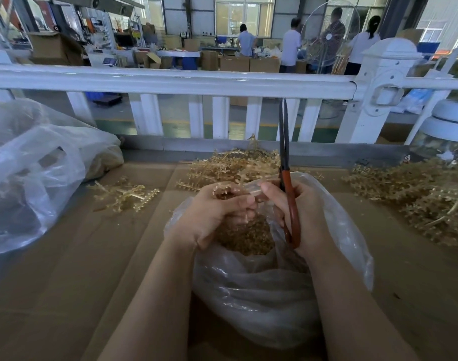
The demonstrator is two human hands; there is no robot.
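A clear plastic bag stands open on the cardboard-covered table, holding small golden-brown plastic sprig pieces. Over its mouth, my left hand grips a small bunch of golden sprig pieces. My right hand grips a pair of scissors with red handles; their dark blades point straight up and are together. The right thumb also touches the bag's rim beside the left hand.
Golden sprig piles lie behind the bag, at right and a few loose at left. A large clear bag sits at left. A white railing bounds the table's far edge; people work beyond.
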